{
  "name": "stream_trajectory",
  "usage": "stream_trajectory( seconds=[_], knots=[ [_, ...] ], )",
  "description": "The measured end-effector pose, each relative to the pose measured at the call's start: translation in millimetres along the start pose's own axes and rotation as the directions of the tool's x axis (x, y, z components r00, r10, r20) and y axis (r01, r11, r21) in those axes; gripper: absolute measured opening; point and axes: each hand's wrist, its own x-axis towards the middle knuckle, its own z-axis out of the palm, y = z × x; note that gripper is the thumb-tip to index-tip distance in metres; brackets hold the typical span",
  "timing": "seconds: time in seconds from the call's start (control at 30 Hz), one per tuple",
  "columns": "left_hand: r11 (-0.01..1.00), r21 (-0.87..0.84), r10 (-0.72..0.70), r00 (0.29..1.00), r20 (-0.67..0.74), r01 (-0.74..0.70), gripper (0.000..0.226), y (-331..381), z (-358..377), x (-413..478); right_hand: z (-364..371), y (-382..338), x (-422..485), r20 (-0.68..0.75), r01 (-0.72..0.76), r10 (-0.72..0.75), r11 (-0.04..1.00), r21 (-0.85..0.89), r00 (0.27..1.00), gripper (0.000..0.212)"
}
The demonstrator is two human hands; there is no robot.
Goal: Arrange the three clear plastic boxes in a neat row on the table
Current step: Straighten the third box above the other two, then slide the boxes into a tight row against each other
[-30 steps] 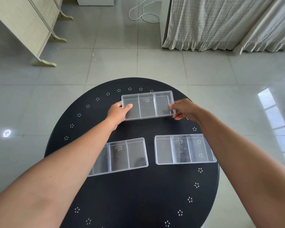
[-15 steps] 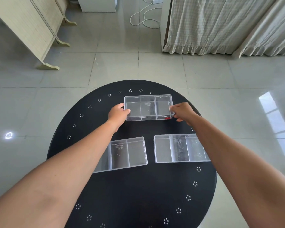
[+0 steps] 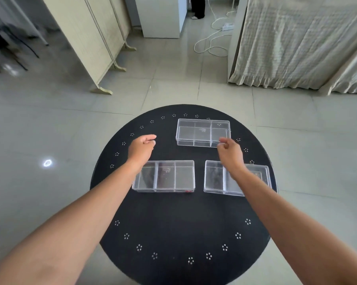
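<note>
Three clear plastic boxes with dividers lie on a round black table (image 3: pixel 181 219). The far box (image 3: pixel 202 131) rests flat toward the back edge, right of centre. The near-left box (image 3: pixel 165 175) and the near-right box (image 3: pixel 213 177) lie side by side with a gap between them. My right forearm covers part of the near-right box. My left hand (image 3: pixel 141 149) hovers left of the far box, clear of it, fingers loosely curled on nothing. My right hand (image 3: pixel 229 151) has its curled fingertips at the far box's front right corner; whether they grip it is unclear.
Tiled floor surrounds the table. A folding screen (image 3: pixel 95 38) stands at the back left, a curtain (image 3: pixel 297 42) hangs at the back right, and a white cable (image 3: pixel 212 41) lies on the floor between them. A white cabinet (image 3: pixel 161 15) stands behind.
The far box has been set down further back and to the right. My left hand has let go of it and drawn away to the left. The view has tilted up.
</note>
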Motion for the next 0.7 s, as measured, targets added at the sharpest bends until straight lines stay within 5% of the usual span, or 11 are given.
stream_trajectory(
  seconds=[0.2,0.37,0.47,0.7],
  knots=[
    [0.995,-0.018,-0.095,0.99,-0.102,0.094,0.04,-33,-26,-46,32,5,-48,0.123,0.046,-0.045,0.999,0.0,0.991,0.038],
    [0.979,-0.05,-0.201,0.977,-0.065,0.198,0.058,-60,-35,-72,50,9,-74,0.225,0.028,-0.012,0.997,-0.069,0.974,0.046],
    [0.967,-0.052,-0.25,0.968,-0.022,0.249,0.064,-73,-35,-80,58,11,-84,0.285,0.054,-0.016,0.991,-0.125,0.958,0.03],
    [0.946,-0.064,-0.311,0.947,0.076,0.316,0.073,-91,-31,-79,76,15,-96,0.297,-0.062,0.108,0.985,-0.16,0.949,0.06]
  ],
)
